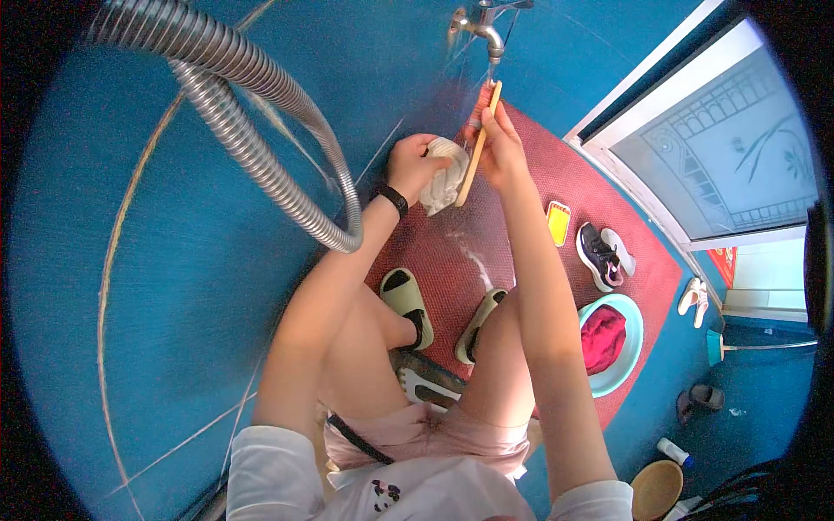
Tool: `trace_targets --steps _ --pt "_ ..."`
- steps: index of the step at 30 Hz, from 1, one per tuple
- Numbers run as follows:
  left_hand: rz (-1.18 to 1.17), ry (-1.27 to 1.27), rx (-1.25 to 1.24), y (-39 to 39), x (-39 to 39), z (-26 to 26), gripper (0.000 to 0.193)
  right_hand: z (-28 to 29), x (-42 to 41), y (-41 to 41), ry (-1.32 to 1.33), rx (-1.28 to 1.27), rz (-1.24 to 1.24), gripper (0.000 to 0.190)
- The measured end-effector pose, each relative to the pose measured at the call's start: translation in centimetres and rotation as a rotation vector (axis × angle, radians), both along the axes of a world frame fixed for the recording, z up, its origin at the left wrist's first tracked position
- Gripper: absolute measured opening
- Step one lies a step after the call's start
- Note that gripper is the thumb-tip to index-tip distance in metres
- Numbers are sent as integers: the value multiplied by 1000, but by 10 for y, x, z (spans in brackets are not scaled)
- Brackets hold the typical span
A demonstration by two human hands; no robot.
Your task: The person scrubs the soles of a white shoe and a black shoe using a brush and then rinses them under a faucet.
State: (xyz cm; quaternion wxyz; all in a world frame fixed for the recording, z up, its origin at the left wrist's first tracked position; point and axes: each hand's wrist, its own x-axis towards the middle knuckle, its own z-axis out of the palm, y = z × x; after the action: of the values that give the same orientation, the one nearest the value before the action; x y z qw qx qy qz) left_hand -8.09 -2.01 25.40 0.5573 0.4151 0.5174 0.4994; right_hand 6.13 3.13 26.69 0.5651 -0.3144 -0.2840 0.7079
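In my right hand [503, 146] is a wooden-handled scrub brush [481, 151] with reddish bristles. Its upper end sits just below the spout of a metal tap [490, 40], and a thin stream of water runs down onto it. My left hand [417, 168], with a black band at the wrist, grips a whitish, ribbed, crumpled fabric piece [444, 177]. This piece lies close beside the brush's lower end; its exact kind cannot be told. Both hands are above a red textured mat [449, 247].
Corrugated hoses [273, 176] loop in from the upper left. To the right are a yellow block in a dish [558, 223], a dark sneaker [596, 257], a pale insole [619, 251] and a light-blue basin [635, 348] holding magenta cloth [603, 338]. A glazed door [730, 143] stands beyond.
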Motion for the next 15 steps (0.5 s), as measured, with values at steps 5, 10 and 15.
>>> trace_targets --steps 5,10,15 --pt "20 -24 10 1 -2 -8 33 11 -13 -9 -21 -116 -48 43" --pt "6 6 43 2 0 -8 33 16 -6 -2 4 -55 -60 39" --pt "15 -2 70 6 -2 -18 34 17 -6 -5 -66 -48 -92 44"
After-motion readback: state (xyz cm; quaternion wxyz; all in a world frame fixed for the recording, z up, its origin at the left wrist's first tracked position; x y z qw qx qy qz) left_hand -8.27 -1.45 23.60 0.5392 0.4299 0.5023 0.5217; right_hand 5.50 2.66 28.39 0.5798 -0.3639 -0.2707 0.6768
